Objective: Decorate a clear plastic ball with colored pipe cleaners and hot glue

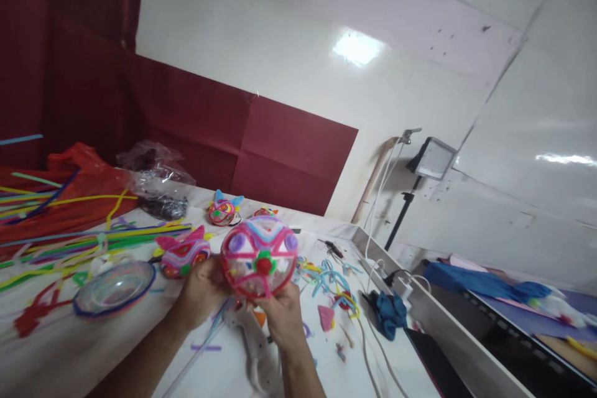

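Note:
A round clear plastic piece trimmed with coloured pipe cleaners like an animal face [260,257] is held up above the table. My left hand [205,289] grips its left side, and my right hand [283,311] closes on its lower right edge. Pink outlines, purple rounds and a green and red nose show on it. Just below lies a white glue gun [254,348], partly hidden by my hands. Left of my left hand sit a pink-eared pipe-cleaner face [183,252] and a clear bowl with a blue rim [115,288].
Loose pipe cleaners [116,239] and a red plastic bag [88,168] cover the left side. Two finished-looking faces, one blue-eared [224,209], stand at the back. Right lie pipe-cleaner scraps [329,277], cables, a blue cloth [390,314] and a black flat device [436,360]. A lamp [433,158] stands behind.

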`<state>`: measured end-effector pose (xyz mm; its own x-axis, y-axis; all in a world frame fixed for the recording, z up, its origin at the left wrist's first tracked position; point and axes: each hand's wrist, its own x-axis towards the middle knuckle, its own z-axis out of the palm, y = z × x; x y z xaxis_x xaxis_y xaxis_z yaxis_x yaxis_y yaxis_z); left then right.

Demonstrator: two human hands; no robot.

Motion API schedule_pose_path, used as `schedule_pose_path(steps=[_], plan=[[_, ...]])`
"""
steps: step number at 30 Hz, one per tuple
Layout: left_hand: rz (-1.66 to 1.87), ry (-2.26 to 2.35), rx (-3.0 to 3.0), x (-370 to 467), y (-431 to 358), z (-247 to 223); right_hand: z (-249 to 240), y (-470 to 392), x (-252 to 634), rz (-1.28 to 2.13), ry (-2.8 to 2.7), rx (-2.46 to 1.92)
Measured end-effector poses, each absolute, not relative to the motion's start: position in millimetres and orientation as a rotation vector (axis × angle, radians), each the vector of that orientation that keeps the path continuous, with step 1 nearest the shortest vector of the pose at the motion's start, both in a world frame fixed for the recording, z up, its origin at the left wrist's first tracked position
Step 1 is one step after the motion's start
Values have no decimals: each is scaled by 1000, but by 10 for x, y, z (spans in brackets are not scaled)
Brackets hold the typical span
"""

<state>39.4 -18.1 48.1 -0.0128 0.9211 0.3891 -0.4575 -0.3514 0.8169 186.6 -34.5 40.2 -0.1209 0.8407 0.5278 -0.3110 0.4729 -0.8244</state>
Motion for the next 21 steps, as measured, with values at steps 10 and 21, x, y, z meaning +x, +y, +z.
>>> schedule_pose_path(steps=[10,21], plan=[[1501,399,1063,584,-47,348,157,-100,1763,1212,-1087,-418],[1440,362,1022,618,-10,332,243,-142,1705,1371,-941,-372]])
